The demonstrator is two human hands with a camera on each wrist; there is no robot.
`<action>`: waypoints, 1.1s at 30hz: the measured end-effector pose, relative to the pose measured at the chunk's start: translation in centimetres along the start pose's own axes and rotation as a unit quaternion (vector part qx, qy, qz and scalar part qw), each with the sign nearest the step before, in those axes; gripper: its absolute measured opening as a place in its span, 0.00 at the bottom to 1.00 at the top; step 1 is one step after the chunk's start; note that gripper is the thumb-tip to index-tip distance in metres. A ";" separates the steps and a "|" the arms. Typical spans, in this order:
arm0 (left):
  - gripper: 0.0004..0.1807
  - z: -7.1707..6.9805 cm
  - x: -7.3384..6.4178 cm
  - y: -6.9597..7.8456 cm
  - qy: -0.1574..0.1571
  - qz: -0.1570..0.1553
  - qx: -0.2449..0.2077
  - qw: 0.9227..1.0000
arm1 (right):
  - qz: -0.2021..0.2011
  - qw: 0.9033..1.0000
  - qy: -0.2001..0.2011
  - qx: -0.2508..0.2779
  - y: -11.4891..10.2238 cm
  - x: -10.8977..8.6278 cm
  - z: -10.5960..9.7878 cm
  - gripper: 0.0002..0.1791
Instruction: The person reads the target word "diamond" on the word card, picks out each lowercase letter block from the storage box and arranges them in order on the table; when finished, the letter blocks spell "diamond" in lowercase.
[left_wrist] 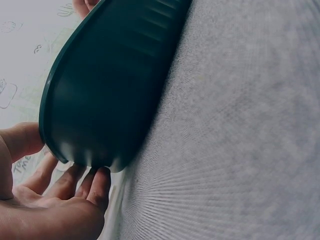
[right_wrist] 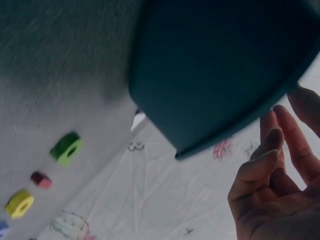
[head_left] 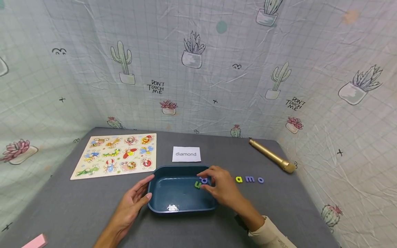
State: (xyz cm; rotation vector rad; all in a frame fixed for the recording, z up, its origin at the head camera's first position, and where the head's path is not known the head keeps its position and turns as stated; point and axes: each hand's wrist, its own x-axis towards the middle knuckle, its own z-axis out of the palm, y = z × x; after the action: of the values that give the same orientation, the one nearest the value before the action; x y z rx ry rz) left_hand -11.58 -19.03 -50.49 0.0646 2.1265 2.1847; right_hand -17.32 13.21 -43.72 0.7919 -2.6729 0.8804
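A dark blue plastic tray (head_left: 183,210) sits before me on the grey table. My left hand (head_left: 130,203) rests at its left end; in the left wrist view, thumb and fingertips touch the rim and outer wall. Over the right end reaches my right hand (head_left: 221,186), thumb and index finger apart around a purple letter (head_left: 203,180). Beside that lies a green letter (head_left: 197,185), also inside the tray. To the right stand a yellow "a" (head_left: 238,179), a purple "m" (head_left: 249,179) and a blue-purple "o" (head_left: 261,180). The right wrist view adds a green letter (right_wrist: 66,148) and a small red piece (right_wrist: 41,180).
A white card (head_left: 186,154) reading "diamond" lies behind the tray. At the left is an insect puzzle board (head_left: 114,155). A gold microphone (head_left: 273,155) lies far right, a pink block (head_left: 35,241) at the near left. Printed cloth (head_left: 198,86) hangs behind the table.
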 end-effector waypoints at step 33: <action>0.34 0.0 0.1 0.2 0.004 -0.007 0.007 1.000 | 0.021 0.992 -0.048 -0.115 0.8 1.1 4.6 0.18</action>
State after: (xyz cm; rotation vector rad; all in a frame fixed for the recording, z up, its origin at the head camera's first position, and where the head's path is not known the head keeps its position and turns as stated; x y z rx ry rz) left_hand -11.71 -19.02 -50.34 0.0419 2.1391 2.1674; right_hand -18.85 10.45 -47.39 0.7438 -2.8163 0.5420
